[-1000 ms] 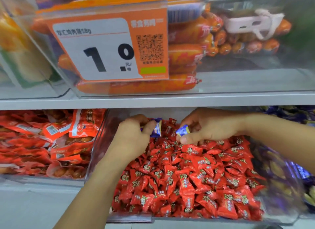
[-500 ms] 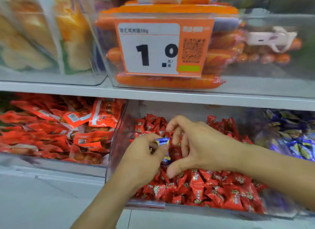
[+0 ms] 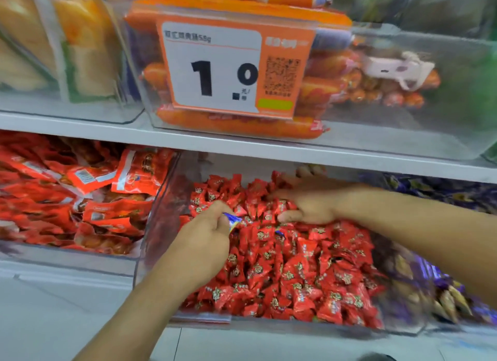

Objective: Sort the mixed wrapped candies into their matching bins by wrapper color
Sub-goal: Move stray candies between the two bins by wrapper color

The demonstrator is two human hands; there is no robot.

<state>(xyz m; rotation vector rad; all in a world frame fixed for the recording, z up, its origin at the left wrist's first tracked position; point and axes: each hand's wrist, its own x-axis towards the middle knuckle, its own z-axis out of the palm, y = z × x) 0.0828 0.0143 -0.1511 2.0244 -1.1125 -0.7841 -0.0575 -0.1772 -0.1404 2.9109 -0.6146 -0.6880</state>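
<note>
Worn on the head, close to a store shelf (image 3: 242, 145), facing forward and slightly down. Wide-angle, with bent lines at the edges and blur toward the right. Centred on the clear bin (image 3: 161, 226) of red candies (image 3: 295, 266) on the lower level, near enough for both forearms to enter from below and the right. Price tag (image 3: 215, 67) on the upper level near the top. Only one view, nothing shared.

The shelf board (image 3: 242, 148) overhangs the clear bin (image 3: 161, 213) at 12 o'clock, leaving only a low gap above the heaped red candies (image 3: 295, 266). The bin's wall closes off 9 o'clock, and purple candies (image 3: 430, 191) crowd 3 o'clock. At 6 o'clock, the front stands open.
</note>
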